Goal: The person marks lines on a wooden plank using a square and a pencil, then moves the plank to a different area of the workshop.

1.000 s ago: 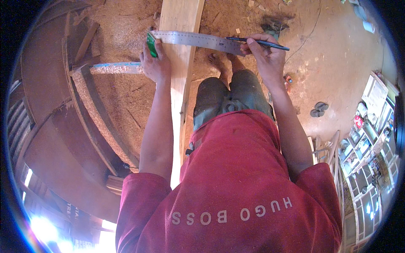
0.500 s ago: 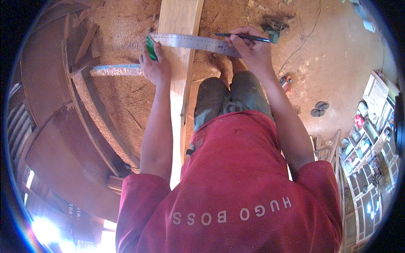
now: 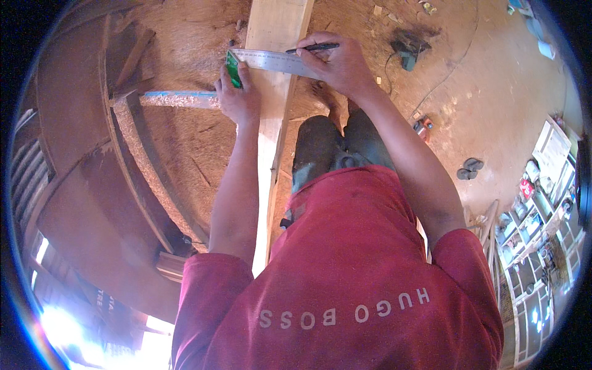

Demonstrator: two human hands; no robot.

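A try square (image 3: 268, 61) with a green stock and a steel ruler blade lies across a long pale wooden board (image 3: 279, 24). My left hand (image 3: 239, 102) is closed on the green stock, at the board's left edge. In my right hand (image 3: 342, 66) is a dark pen (image 3: 319, 47), pinched between the fingers. Its tip points left, close to the far edge of the blade, over the board. The right hand hovers by the blade's far-right end and hides part of it; whether it touches the blade, I cannot tell.
Sawdust covers the floor around the board. A blue-edged wooden bar (image 3: 179, 99) and a curved wooden frame (image 3: 148, 166) stand at left. Right of me are a dark tool (image 3: 410, 52), a cord (image 3: 441, 80), an orange tool (image 3: 423, 127), sandals (image 3: 470, 168) and cluttered shelving (image 3: 533, 228).
My right hand has moved left with the pen, bringing its tip from the board's right side to over the board. The left hand keeps the square on the board; the whole view has shifted slightly.
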